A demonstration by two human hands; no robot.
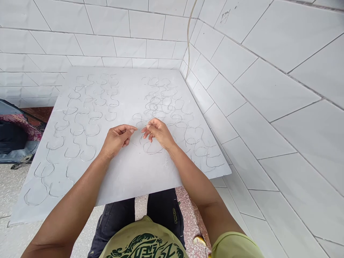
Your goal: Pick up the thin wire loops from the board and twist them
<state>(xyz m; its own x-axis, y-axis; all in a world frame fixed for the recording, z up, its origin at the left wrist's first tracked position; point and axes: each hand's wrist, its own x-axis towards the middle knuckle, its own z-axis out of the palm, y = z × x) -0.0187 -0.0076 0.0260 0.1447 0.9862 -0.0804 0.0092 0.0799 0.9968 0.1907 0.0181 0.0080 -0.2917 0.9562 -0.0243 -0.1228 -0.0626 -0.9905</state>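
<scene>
Above the middle of a large pale board, my left hand (118, 139) is closed, thumb and forefinger pinched together. My right hand (158, 133) faces it a short gap away, its thumb and forefinger also pinched and the other fingers loosely curled. A thin wire seems to run between the fingertips, though it is too fine to follow clearly. Just below my right hand lie curved wires (152, 153). Bent, wavy wires (77, 130) are spread in rows on the left of the board, and a tangled group of thin wires (166, 102) covers the right.
The board (134, 175) reaches from my lap to the tiled back wall (107, 19). Close along the right runs another tiled wall (282, 118). A pale hose (188, 43) hangs in the corner. At far left stands a dark bag on a wheeled frame (16, 138).
</scene>
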